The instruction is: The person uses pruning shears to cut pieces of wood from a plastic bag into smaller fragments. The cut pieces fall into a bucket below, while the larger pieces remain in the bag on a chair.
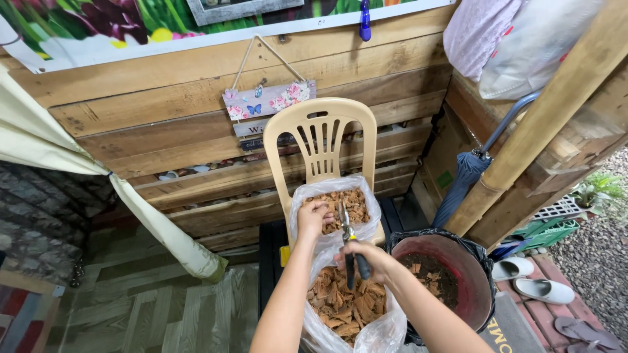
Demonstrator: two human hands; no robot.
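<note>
Reddish-brown bark chips (340, 304) in clear plastic bag (379, 333) below right hand (366, 258). Cream chair (320, 134) beyond left hand (314, 216). Dark red bucket (474, 281), black-lined, right of it. Blue umbrella (461, 183); white slippers (543, 291) farther right.

Single head view, steeply down, close over both hands (340, 242)

We are seeing a folded blue umbrella (466, 180) leaning at right of centre, white slippers (533, 280) lying at lower right, a floral hanging sign (268, 100) hanging on the wooden plank wall (163, 91), and a cream curtain (78, 170) draping at left.
</note>
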